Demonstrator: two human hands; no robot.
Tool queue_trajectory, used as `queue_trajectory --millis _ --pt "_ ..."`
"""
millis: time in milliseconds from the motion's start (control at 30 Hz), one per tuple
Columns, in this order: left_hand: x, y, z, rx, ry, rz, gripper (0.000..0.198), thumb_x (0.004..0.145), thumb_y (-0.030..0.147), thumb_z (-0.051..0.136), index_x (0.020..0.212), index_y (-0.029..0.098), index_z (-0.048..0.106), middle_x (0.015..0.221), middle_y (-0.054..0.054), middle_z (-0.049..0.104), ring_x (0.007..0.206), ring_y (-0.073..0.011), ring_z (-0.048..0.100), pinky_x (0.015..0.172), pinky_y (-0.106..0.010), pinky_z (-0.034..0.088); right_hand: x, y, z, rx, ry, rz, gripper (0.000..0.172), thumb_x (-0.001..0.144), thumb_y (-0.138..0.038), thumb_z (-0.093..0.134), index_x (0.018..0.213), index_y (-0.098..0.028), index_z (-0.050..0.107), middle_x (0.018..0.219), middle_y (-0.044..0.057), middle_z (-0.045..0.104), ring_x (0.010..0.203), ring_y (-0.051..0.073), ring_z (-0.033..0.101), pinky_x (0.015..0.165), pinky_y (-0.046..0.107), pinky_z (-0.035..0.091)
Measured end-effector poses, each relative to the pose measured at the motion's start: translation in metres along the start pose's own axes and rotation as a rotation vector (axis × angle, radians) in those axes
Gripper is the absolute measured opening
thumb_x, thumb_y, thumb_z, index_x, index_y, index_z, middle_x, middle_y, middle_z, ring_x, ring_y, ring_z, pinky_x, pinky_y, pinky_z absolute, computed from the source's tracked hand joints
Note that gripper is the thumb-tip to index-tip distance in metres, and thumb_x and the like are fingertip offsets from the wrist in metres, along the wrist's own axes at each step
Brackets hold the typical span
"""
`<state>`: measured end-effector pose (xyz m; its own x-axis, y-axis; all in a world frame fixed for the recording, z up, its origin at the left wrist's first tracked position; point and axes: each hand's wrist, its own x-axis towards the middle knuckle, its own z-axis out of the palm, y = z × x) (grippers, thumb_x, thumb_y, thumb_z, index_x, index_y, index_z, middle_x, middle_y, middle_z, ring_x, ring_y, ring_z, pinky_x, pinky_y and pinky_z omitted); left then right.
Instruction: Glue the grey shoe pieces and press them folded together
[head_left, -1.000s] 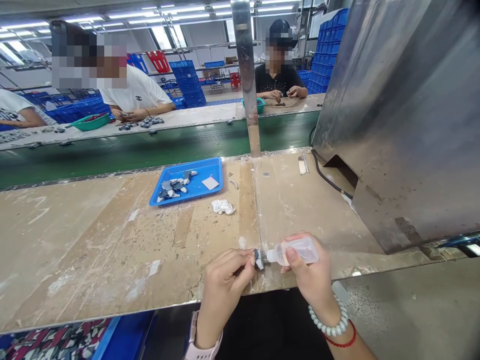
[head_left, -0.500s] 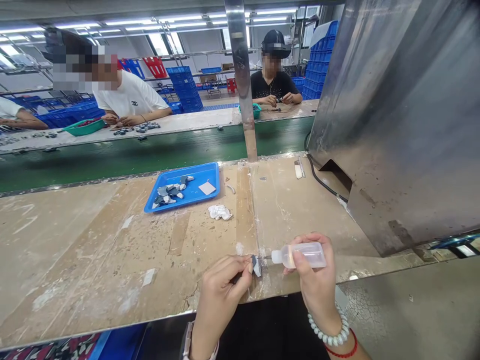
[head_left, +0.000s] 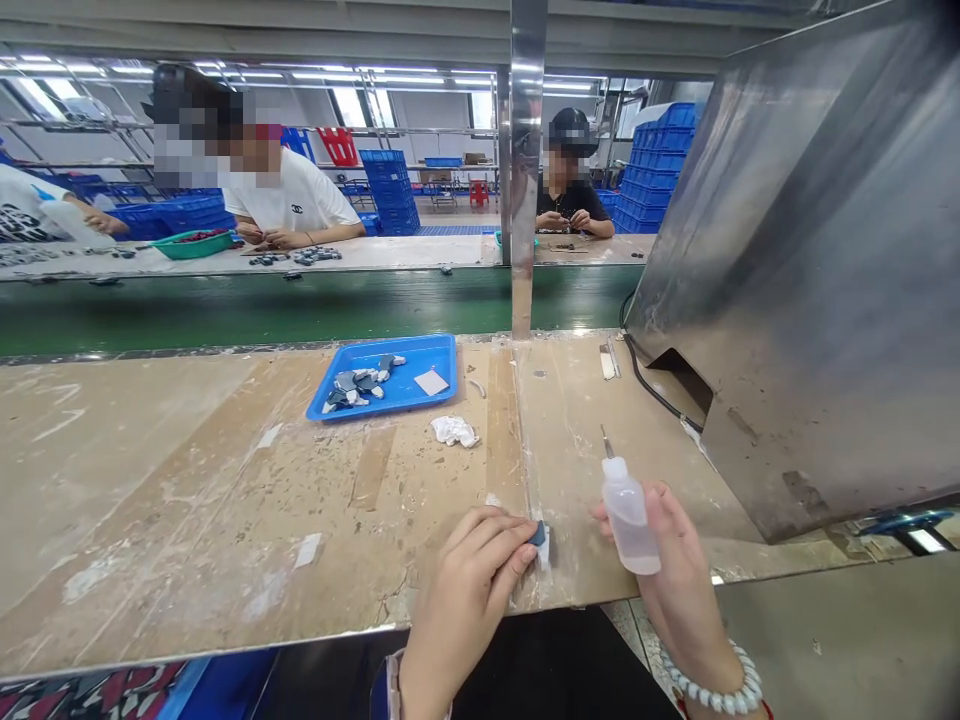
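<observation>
My left hand [head_left: 469,590] is closed in a pinch on a small dark blue and white part [head_left: 540,540], held down against the worn bench near its front edge. My right hand [head_left: 679,580] is wrapped round a small clear squeeze bottle [head_left: 628,512] with a thin metal needle tip, held nearly upright and pointing away from me, a little to the right of the part. Further back lies a blue tray [head_left: 427,355] holding several small grey and dark parts and one white square piece.
A crumpled white scrap [head_left: 454,431] lies in front of the tray. A big slanted metal housing [head_left: 810,260] with a black cable fills the right side. A steel post [head_left: 525,170] rises behind the bench, with a green conveyor [head_left: 225,305] beyond. Across it other people work at another bench.
My right hand has swung the bottle from lying sideways with its tip at the part to nearly upright and away from it. My left hand has lowered the part onto the bench.
</observation>
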<state>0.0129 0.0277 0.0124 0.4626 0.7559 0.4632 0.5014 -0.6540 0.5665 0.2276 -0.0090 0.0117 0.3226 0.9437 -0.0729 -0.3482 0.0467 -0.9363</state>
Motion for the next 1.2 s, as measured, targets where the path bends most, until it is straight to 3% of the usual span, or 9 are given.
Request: queue_trajectory --millis 67,200,467,600,667,767,867,1000,1200 --pt "-0.001 -0.001 0.001 0.018 -0.004 -0.004 0.023 0.091 0.033 0.069 0.112 0.024 0.071 0.105 -0.004 0.074 0.104 -0.0252 0.063 0.082 -0.039 0.058 0.005 -0.001 -0.004 -0.048 0.035 -0.029 0.040 0.090 -0.058 0.063 0.107 -0.024 0.049 0.095 0.004 0.073 0.088 0.015 0.070 0.084 0.024 0.054" --pt "-0.001 -0.002 0.004 0.049 -0.006 -0.039 0.035 0.076 0.035 0.083 0.107 0.024 0.073 0.104 -0.005 0.073 0.099 -0.0273 0.064 0.074 -0.038 0.060 0.022 -0.002 -0.010 -0.251 0.076 -0.110 0.078 0.071 -0.050 0.086 0.130 -0.028 0.041 0.118 0.010 0.070 0.107 0.026 0.069 0.094 0.040 0.055" --pt "-0.001 -0.001 -0.011 -0.021 -0.175 -0.129 0.028 0.086 0.018 0.075 0.112 0.028 0.070 0.109 -0.003 0.068 0.106 -0.0233 0.061 0.086 -0.035 0.057 0.037 0.010 -0.034 -0.525 0.055 -0.163 0.082 0.072 -0.048 0.083 0.139 -0.028 0.041 0.147 0.013 0.047 0.131 0.031 0.052 0.113 0.053 0.039" --pt "-0.003 0.002 -0.011 -0.056 -0.123 -0.125 0.016 0.099 0.024 0.056 0.111 0.023 0.066 0.100 -0.006 0.067 0.099 -0.0223 0.061 0.082 -0.033 0.054 0.001 0.000 -0.028 -0.602 0.401 -0.454 0.041 0.085 -0.049 0.070 0.116 -0.024 0.060 0.127 0.010 0.056 0.119 0.028 0.054 0.107 0.049 0.041" --pt "-0.005 0.007 -0.010 -0.075 -0.071 -0.095 0.020 0.103 0.025 0.048 0.115 0.022 0.063 0.098 -0.007 0.066 0.094 -0.0213 0.060 0.079 -0.032 0.053 -0.022 -0.002 -0.016 -0.588 0.445 -0.501 0.024 0.088 -0.046 0.067 0.094 -0.023 0.064 0.108 0.008 0.059 0.110 0.026 0.055 0.104 0.043 0.040" --pt "-0.008 0.020 -0.009 -0.101 0.023 0.015 0.023 0.104 0.024 0.044 0.120 0.020 0.060 0.093 -0.007 0.064 0.088 -0.0196 0.058 0.075 -0.029 0.051 -0.051 0.002 0.004 -0.429 0.227 -0.294 0.029 0.088 -0.052 0.067 0.094 -0.024 0.067 0.109 0.008 0.060 0.105 0.024 0.057 0.092 0.035 0.045" --pt "-0.015 0.037 -0.013 -0.114 0.098 0.138 0.027 0.105 0.032 0.042 0.118 0.018 0.061 0.086 -0.006 0.063 0.080 -0.0180 0.055 0.070 -0.028 0.048 -0.064 0.010 0.019 -0.067 -0.149 0.064 0.051 0.086 -0.067 0.062 0.111 -0.023 0.067 0.099 0.009 0.066 0.080 0.019 0.063 0.071 0.031 0.051" --pt "-0.022 0.058 -0.021 -0.121 0.122 0.186 0.037 0.105 0.043 0.037 0.118 0.017 0.061 0.076 -0.004 0.062 0.071 -0.0164 0.051 0.064 -0.027 0.043 -0.069 0.017 0.028 0.317 -0.629 0.386 0.063 0.085 -0.075 0.055 0.108 -0.018 0.067 0.071 0.003 0.064 0.055 0.013 0.058 0.057 0.025 0.049" --pt "-0.025 0.071 -0.029 -0.152 0.026 0.112 0.041 0.105 0.049 0.030 0.104 0.021 0.060 0.067 0.000 0.058 0.062 -0.0149 0.045 0.058 -0.027 0.036 -0.077 0.019 0.038 0.493 -0.738 0.445 0.067 0.075 -0.084 0.058 0.086 -0.017 0.057 0.055 -0.001 0.054 0.041 0.008 0.045 0.045 0.018 0.038"
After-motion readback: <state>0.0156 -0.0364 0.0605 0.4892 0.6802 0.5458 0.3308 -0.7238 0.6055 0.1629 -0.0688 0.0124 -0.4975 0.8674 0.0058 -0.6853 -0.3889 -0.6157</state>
